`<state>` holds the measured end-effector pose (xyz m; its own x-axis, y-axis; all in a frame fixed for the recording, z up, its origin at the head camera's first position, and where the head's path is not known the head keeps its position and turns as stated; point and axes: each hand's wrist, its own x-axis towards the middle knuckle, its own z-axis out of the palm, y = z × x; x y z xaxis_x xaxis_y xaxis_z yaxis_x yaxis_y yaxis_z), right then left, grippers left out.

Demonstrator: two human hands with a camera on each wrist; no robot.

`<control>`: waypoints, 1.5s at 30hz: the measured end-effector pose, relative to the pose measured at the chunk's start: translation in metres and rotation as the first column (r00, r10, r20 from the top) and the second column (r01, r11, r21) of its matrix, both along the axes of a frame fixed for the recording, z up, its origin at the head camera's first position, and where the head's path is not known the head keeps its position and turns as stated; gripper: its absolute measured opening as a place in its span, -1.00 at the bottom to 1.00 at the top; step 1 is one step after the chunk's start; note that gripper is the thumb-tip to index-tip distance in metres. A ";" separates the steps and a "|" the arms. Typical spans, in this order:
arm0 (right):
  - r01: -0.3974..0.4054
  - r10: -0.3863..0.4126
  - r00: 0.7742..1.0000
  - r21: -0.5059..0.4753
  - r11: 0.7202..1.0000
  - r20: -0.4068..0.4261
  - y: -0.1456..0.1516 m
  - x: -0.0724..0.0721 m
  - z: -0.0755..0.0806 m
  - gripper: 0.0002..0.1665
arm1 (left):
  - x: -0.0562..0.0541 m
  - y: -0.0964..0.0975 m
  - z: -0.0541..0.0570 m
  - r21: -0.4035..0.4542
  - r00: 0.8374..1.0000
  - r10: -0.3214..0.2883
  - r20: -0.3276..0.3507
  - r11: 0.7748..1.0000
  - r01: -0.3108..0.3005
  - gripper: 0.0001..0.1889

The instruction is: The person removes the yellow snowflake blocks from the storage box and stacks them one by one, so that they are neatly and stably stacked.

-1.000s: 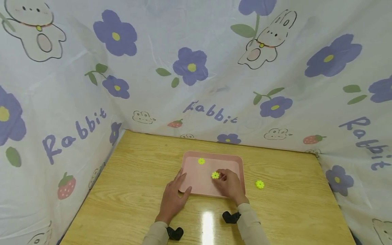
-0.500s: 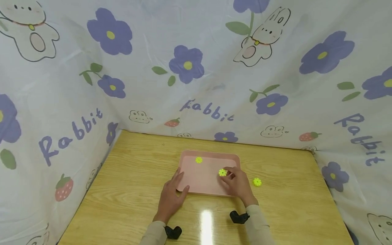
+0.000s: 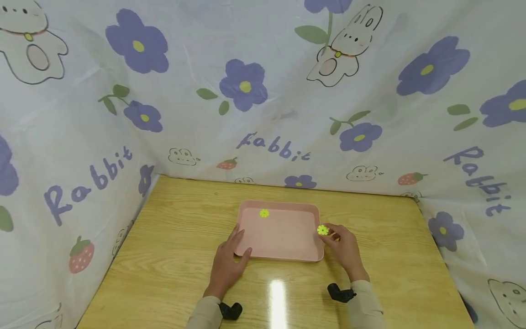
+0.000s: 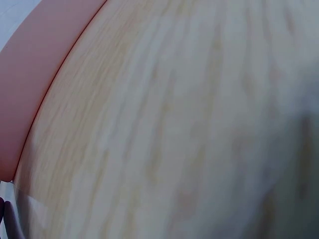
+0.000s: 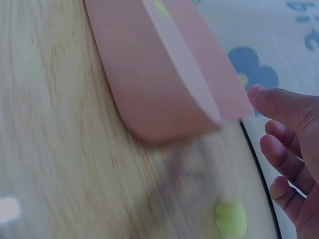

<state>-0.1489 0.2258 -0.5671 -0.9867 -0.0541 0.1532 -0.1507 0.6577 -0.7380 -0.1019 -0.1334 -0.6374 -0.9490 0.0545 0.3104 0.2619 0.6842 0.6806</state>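
Note:
My right hand (image 3: 347,250) pinches a yellow flower-shaped piece (image 3: 322,230) at its fingertips, over the right rim of the pink tray (image 3: 283,237). In the right wrist view the right hand (image 5: 299,134) is right of the tray (image 5: 149,74); the pinched piece does not show there. On the wood below it lies another yellow piece (image 5: 231,219), covered by the hand in the head view. A further yellow flower piece (image 3: 264,213) lies inside the tray near its back left. My left hand (image 3: 226,264) rests at the tray's front left corner, fingers extended.
The tray stands on a wooden table (image 3: 181,224). White cloth (image 3: 197,123) with rabbits and purple flowers hangs along the back and sides. Black wrist devices (image 3: 340,293) sit by both wrists. A light glare lies on the table's front.
My right hand has moved right with the yellow flower piece, from above the tray's middle to its right rim. It now covers the piece on the table. My left hand stays at the tray corner.

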 end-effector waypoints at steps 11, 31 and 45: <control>0.189 -0.183 0.975 -0.039 0.981 0.122 0.052 0.012 -0.007 -0.46 | -0.001 0.001 0.002 0.004 1.000 0.003 -0.003 1.000 -0.003 -0.37; 0.210 -0.189 0.960 -0.085 0.974 0.205 0.057 0.018 -0.030 -0.43 | -0.002 -0.002 0.001 0.002 1.000 -0.001 0.018 1.000 0.001 -0.37; 0.193 -0.169 0.958 -0.085 0.977 0.231 0.057 0.017 -0.032 -0.43 | -0.002 0.000 0.001 0.005 1.000 -0.001 -0.015 1.000 0.001 -0.37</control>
